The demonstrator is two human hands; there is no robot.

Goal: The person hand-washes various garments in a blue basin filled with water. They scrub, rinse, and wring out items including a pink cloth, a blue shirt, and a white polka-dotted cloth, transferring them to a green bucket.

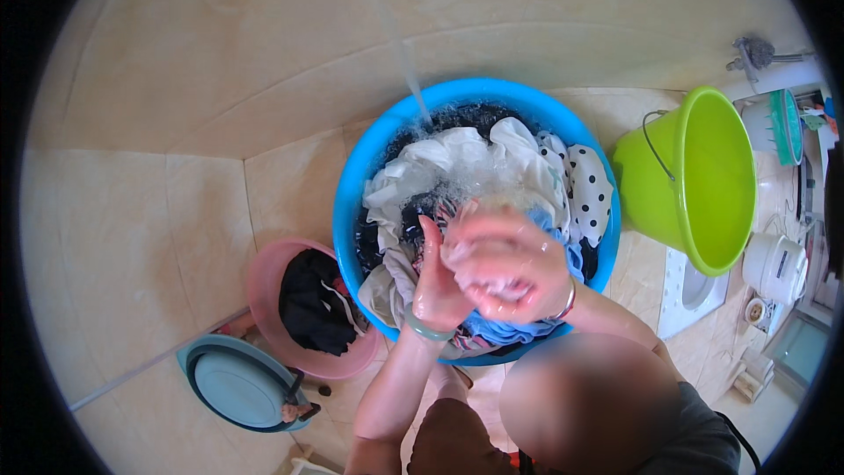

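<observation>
My two hands are together, wet and partly blurred, over the near half of a round blue basin (pixel 353 167). My left hand (pixel 439 288), with a pale green bangle at the wrist, has its thumb stretched upward; its other fingers are mostly hidden behind the right hand. Curled fingers close my right hand (pixel 514 268) against the left palm, and I cannot make out what, if anything, is inside. Below them white clothes (pixel 448 151), a polka-dot cloth (pixel 588 193) and a blue garment (pixel 505 331) lie heaped in dark, bubbly water. A thin water stream (pixel 409 70) falls into the basin.
To the right stands a lime-green bucket (pixel 646 185) with a wire handle, near a white floor basin (pixel 668 303). A pink tub (pixel 268 277) holding dark clothes (pixel 312 303) and a teal folding basin (pixel 242 387) are at left. Tiled walls (pixel 290 44) rise behind.
</observation>
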